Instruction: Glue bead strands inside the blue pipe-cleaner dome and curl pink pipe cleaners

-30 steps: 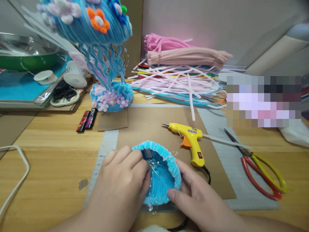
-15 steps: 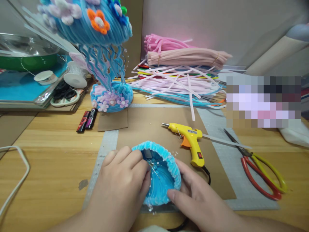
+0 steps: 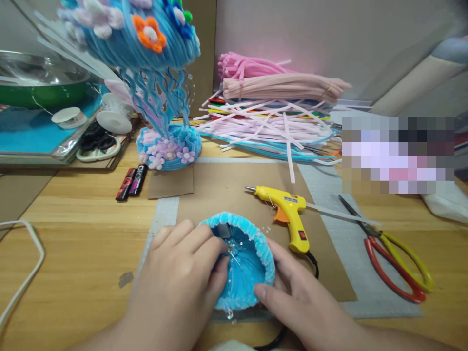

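Observation:
A blue pipe-cleaner dome [image 3: 245,265] lies hollow side up on a brown cardboard sheet [image 3: 234,187], with small clear beads and thin wire inside it. My left hand [image 3: 183,278] covers its left rim, fingertips pressed into the hollow near the beads. Against the dome's right and lower rim rests my right hand [image 3: 298,300], steadying it. A small grey piece shows at the dome's upper inner edge.
A yellow glue gun [image 3: 288,212] lies right of the dome, red and yellow scissors [image 3: 397,263] farther right. A finished blue jellyfish figure [image 3: 153,83] stands behind, beside stacked pipe cleaners [image 3: 270,112]. Two batteries [image 3: 131,181], thread spools [image 3: 113,117] and a white cable [image 3: 22,273] lie at left.
Both hands and the dome have barely shifted; my left fingers edged slightly lower and left over the rim.

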Demonstrator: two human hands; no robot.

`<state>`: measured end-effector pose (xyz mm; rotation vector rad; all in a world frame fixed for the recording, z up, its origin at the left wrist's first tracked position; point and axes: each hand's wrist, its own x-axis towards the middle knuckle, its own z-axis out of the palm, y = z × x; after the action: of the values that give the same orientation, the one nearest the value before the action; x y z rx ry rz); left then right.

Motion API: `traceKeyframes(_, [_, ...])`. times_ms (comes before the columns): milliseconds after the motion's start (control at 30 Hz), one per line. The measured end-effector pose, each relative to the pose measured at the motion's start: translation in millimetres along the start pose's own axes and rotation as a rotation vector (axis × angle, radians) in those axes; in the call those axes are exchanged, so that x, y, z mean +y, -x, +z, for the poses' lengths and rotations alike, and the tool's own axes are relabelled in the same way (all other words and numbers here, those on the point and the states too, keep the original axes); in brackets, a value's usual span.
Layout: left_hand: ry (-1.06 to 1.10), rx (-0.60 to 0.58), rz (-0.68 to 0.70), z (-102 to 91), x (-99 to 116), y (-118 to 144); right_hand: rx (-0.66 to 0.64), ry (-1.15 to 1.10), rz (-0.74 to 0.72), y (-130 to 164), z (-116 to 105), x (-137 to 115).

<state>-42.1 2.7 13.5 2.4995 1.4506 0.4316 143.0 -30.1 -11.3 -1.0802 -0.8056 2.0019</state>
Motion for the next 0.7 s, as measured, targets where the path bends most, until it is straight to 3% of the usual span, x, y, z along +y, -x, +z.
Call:
traceKeyframes(133, [0.187,0.084,-0.057,-13.6,-11,2,0.006,-0.026,0.049,0,-5,-5])
traceKeyframes(333, [0.458,0.246,-0.345,-23.8,-22,5,0.009,-0.185,0.024,2,-13,-8])
traceKeyframes(600, [0.559,0.119,-0.214,-16.7,-15,4,0.044,-0.290,-0.139,0,-19,-15])
traceKeyframes(700, [0.619,0.197,-0.282,-12.1,-19,3,0.038,-0.311,-0.156,-3,-22,-16])
